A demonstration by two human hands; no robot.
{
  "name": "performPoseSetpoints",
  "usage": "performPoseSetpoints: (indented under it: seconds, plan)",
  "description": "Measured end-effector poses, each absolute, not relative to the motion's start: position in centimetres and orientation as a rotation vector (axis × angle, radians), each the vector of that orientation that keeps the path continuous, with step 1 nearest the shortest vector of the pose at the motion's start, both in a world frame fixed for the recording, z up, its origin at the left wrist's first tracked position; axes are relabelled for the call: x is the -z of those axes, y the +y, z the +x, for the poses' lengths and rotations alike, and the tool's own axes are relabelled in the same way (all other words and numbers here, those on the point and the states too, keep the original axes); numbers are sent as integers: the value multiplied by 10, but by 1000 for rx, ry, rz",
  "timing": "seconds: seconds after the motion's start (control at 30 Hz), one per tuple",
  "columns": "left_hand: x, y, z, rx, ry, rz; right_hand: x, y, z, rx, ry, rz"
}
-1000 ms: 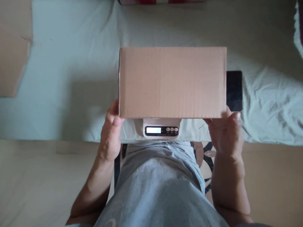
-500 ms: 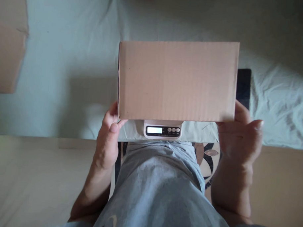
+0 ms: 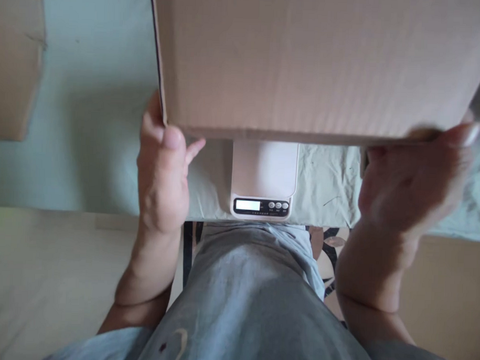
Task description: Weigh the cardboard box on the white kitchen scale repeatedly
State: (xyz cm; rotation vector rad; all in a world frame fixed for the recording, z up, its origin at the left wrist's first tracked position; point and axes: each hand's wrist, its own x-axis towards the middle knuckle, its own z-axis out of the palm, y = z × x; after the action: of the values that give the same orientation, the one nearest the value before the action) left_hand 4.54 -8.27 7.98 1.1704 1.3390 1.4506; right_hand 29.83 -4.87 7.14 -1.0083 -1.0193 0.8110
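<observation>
A large brown cardboard box [image 3: 315,67] fills the upper part of the head view, raised above the table and close to the camera. My left hand [image 3: 161,172] grips its near left corner, thumb against the edge and one finger sticking out below. At the near right corner my right hand [image 3: 417,175] holds the box too, its fingers partly hidden and a little blurred. Below the box stands a white digital kitchen scale [image 3: 264,173], its display lit but unreadable. The box covers the scale's far part.
Pale green cloth [image 3: 102,159] covers the table. A flat piece of cardboard [image 3: 15,83] lies at the far left. The table's front edge runs just in front of my body, with a patterned floor [image 3: 332,251] below.
Both hands have lifted the box up toward the camera and away from the body. More of the scale's white platform now shows beneath it.
</observation>
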Motion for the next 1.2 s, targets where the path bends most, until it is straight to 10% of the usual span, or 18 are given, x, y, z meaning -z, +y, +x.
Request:
performPoseSetpoints:
  seconds: [1.2]
  plan:
    - [10,-1,19,-1281,1342,844,-1,11,320,-1377,-914,-1230]
